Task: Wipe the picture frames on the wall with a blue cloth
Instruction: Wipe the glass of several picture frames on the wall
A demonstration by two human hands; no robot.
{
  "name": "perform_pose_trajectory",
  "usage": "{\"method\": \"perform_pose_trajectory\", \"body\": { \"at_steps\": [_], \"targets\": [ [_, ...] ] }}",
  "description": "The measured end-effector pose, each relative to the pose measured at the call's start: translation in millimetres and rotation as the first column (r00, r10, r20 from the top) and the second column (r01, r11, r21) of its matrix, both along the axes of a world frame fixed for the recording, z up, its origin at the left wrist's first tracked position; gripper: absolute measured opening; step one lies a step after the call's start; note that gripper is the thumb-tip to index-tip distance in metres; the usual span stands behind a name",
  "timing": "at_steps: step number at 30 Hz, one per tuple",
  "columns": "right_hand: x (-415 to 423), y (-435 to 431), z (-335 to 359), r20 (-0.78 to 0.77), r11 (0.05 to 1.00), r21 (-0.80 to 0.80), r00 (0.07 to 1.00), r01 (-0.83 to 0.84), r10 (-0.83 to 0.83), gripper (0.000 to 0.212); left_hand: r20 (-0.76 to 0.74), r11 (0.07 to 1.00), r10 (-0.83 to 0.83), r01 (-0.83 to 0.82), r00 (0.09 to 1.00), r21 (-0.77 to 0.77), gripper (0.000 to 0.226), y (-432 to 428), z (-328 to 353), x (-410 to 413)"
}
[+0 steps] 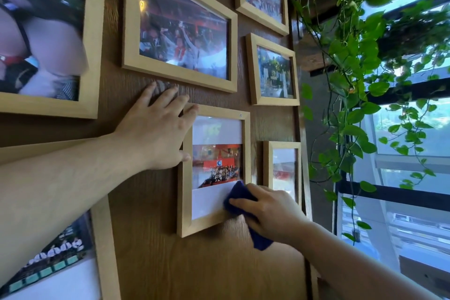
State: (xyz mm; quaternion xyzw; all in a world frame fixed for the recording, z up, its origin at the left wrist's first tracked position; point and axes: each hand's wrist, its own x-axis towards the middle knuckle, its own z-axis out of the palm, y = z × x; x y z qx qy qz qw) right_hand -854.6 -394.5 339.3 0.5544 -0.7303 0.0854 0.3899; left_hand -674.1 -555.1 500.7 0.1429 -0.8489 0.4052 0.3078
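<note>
Several light wooden picture frames hang on a brown wood-grain wall [151,214]. In the middle hangs an upright frame [185,202] holding a red group photo. My right hand [270,212] presses a dark blue cloth [237,198] against the lower right corner of that frame's glass; one end of the cloth hangs out below my wrist. My left hand [155,129] lies flat on the wall, fingers spread, its thumb and forefinger touching the same frame's left and top edges.
A wide frame [180,73] hangs above, a big one [92,56] at the left, another [104,251] at the lower left, and smaller ones [267,165] at the right. Trailing green vines [353,61] hang by the window [414,202] right of the wall.
</note>
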Motion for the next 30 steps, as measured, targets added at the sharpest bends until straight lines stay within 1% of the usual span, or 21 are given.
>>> {"method": "perform_pose_trajectory", "body": {
  "at_steps": [3, 5, 7, 9, 11, 14, 17, 20, 23, 26, 30],
  "targets": [
    [-9, 9, 1, -0.023, 0.995, -0.005, 0.995, 0.097, -0.097, 0.039, 0.003, 1.000, 0.004, -0.004, 1.000, 0.006, 0.098, 2, 1, 1],
    [-8, 11, 4, -0.053, 0.994, -0.039, 0.993, 0.106, -0.108, 0.039, 0.014, 1.000, -0.005, 0.005, 1.000, 0.012, 0.095, 6, 1, 4],
    [-5, 12, 16, -0.077, 0.992, -0.107, 0.994, 0.072, -0.081, 0.038, 0.020, 0.999, -0.044, 0.044, 0.999, -0.022, 0.089, 7, 3, 9],
    [-1, 12, 37, -0.106, 0.982, -0.187, 0.993, 0.038, -0.058, 0.038, -0.005, 0.983, -0.143, 0.141, 0.990, -0.113, 0.083, 8, 9, 18],
    [4, 10, 67, -0.136, 0.960, -0.281, 0.990, 0.004, -0.044, 0.038, -0.068, 0.952, -0.239, 0.221, 0.969, -0.210, 0.077, 7, 25, 28],
    [14, 0, 116, -0.130, 0.906, -0.416, 0.991, -0.074, 0.022, 0.041, -0.181, 0.935, -0.274, 0.218, 0.944, -0.280, 0.075, 3, 57, 40],
    [23, -15, 164, -0.133, 0.855, -0.502, 0.989, -0.129, 0.072, 0.041, -0.249, 0.949, -0.221, 0.149, 0.943, -0.276, 0.080, 5, 85, 50],
    [37, -30, 208, -0.143, 0.819, -0.549, 0.984, -0.166, 0.104, 0.043, -0.285, 0.970, -0.079, 0.007, 0.955, -0.244, 0.089, 7, 107, 59],
    [53, -45, 244, -0.179, 0.805, -0.556, 0.975, -0.208, 0.128, 0.042, -0.306, 0.971, 0.067, -0.132, 0.950, -0.197, 0.099, 4, 119, 64],
    [70, -59, 272, -0.222, 0.785, -0.558, 0.960, -0.268, 0.170, 0.045, -0.287, 0.975, 0.126, -0.172, 0.950, -0.143, 0.102, -1, 124, 69],
    [91, -81, 301, -0.276, 0.763, -0.573, 0.947, -0.301, 0.167, 0.042, -0.265, 0.968, 0.144, -0.191, 0.953, -0.162, 0.106, -6, 125, 72]
  ]
}}
